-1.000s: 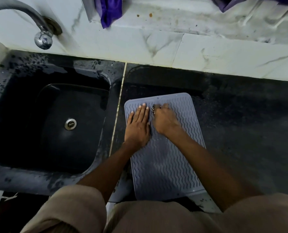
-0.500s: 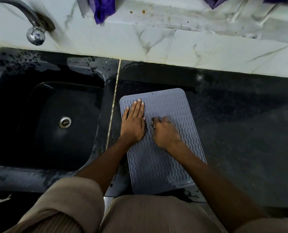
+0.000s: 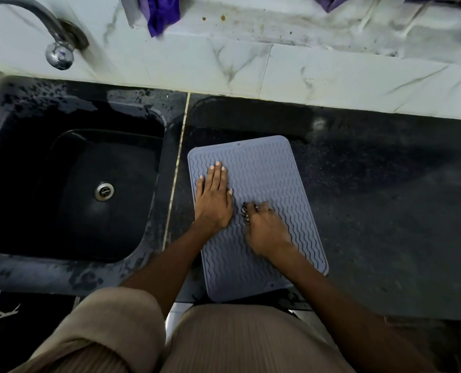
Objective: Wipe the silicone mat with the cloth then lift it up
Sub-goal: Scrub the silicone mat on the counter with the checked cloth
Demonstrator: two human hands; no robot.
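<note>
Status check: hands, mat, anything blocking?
Left hand flat on mat. Right hand grips cloth on mat. Mat flat on counter. Nothing blocking.

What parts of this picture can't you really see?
Head view:
- The cloth: almost all hidden under the right hand; only a striped scrap shows.
- The mat: patches covered by the left hand and both forearms.
- The tap: cut off by the left and top edges.
- The purple fabric: cut off at the top, so what it is stays unclear.
- The sink: too dark for its walls to be made out.
</note>
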